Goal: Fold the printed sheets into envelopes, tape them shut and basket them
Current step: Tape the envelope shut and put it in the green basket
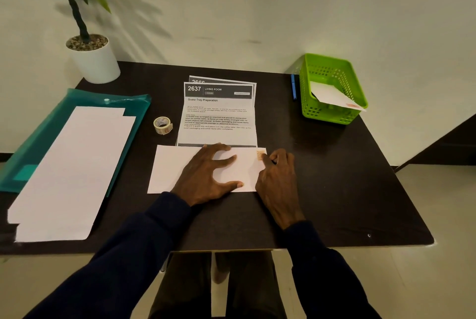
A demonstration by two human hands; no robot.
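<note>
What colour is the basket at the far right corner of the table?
The basket is bright green, with perforated walls; the head view shows it best.

Potted plant (88, 58), teal folder (46, 133), perhaps a blue pen (293, 88).

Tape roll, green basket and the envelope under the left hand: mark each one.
tape roll (162, 130), head view, outer side.
green basket (324, 114), head view, near wall.
envelope (170, 169), head view, bare left part.

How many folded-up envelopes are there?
2. One envelope lies on the table under the left hand, the right hand at its taped end. A second envelope leans inside the green basket, far right. Others may hide beneath it.
</note>
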